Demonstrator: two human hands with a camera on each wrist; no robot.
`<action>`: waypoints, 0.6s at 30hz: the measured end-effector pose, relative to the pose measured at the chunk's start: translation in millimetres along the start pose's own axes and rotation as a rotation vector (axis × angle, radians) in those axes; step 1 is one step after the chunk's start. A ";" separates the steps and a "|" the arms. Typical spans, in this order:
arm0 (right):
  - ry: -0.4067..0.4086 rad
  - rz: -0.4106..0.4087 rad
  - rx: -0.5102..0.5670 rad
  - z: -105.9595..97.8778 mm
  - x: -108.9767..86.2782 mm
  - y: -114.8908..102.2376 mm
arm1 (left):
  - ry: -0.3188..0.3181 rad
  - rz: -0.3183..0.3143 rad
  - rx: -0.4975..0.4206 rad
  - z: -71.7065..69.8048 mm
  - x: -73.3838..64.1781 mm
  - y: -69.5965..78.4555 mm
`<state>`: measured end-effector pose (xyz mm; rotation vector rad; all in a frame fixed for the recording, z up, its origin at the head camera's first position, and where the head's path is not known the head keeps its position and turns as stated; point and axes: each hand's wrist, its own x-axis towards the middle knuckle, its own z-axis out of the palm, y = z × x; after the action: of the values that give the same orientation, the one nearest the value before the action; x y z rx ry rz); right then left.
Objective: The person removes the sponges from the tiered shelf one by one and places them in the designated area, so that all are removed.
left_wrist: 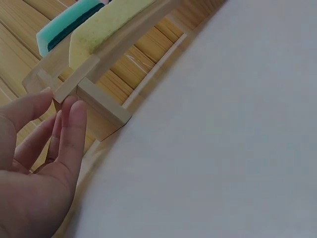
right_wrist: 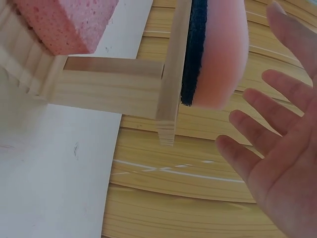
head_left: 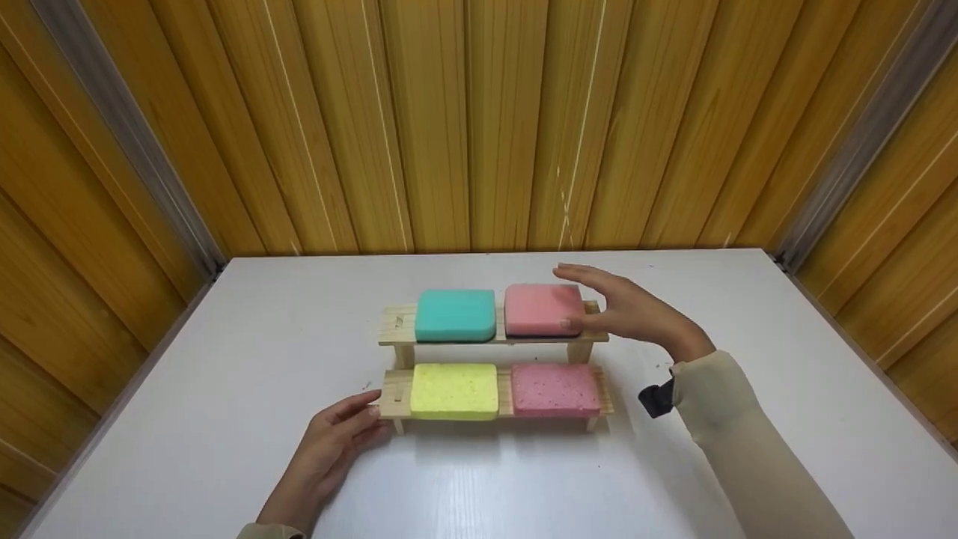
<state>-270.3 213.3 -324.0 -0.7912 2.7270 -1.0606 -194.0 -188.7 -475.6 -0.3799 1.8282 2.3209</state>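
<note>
A two-step wooden rack (head_left: 397, 383) carries sponges on both levels. On the upper shelf sit a teal sponge (head_left: 455, 314) and a pink sponge (head_left: 540, 307), each with a dark scouring layer underneath. Below them lie a yellow sponge (head_left: 454, 391) and a speckled rose sponge (head_left: 555, 389). My left hand (head_left: 338, 442) pinches the lower shelf's left end, thumb on top and fingertips against the side, as the left wrist view shows. Beside the pink sponge, my right hand (head_left: 640, 308) is spread with nothing in it; the right wrist view shows a gap between its fingers and the sponge (right_wrist: 223, 54).
The rack stands on a white table (head_left: 262, 337). Wood-patterned panels (head_left: 434, 135) rise behind and at both sides, with grey metal posts (head_left: 142, 142) in the corners. A black strap end (head_left: 656, 399) hangs by the right sleeve (head_left: 748, 434).
</note>
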 end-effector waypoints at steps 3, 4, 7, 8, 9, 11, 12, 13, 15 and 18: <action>-0.012 0.002 -0.018 0.4 2.9 -1.6 | 0.005 -0.002 -0.005 -1.1 0.1 -0.4; -0.017 0.003 -0.023 0.7 4.2 -1.7 | 0.009 -0.002 -0.004 -1.2 0.1 -0.4; -0.039 0.019 -0.024 2.0 7.5 -1.3 | 0.019 0.001 0.003 -0.8 0.9 -0.8; -0.048 0.027 -0.019 2.7 8.4 -1.0 | 0.022 0.002 0.008 -0.5 1.3 -1.0; -0.055 0.032 -0.014 3.5 9.3 -0.5 | 0.026 0.003 0.012 -0.1 1.6 -1.0; -0.059 0.040 -0.023 5.2 10.6 0.1 | 0.029 0.006 0.022 0.4 2.2 -1.5; -0.058 0.041 -0.034 6.0 11.1 0.4 | 0.033 0.006 0.025 0.5 2.4 -1.7; -0.055 0.041 -0.046 6.8 11.6 0.2 | 0.037 0.008 0.029 0.5 2.4 -2.0; -0.048 0.031 -0.070 8.2 12.5 0.1 | 0.042 0.013 0.028 0.4 2.1 -2.5; -0.044 0.024 -0.086 9.9 14.2 -0.8 | 0.050 0.016 0.021 -0.3 1.6 -3.3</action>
<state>-279.4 199.7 -329.7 -0.7819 2.7540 -0.9163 -194.5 -188.3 -479.2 -0.4257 1.8840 2.3210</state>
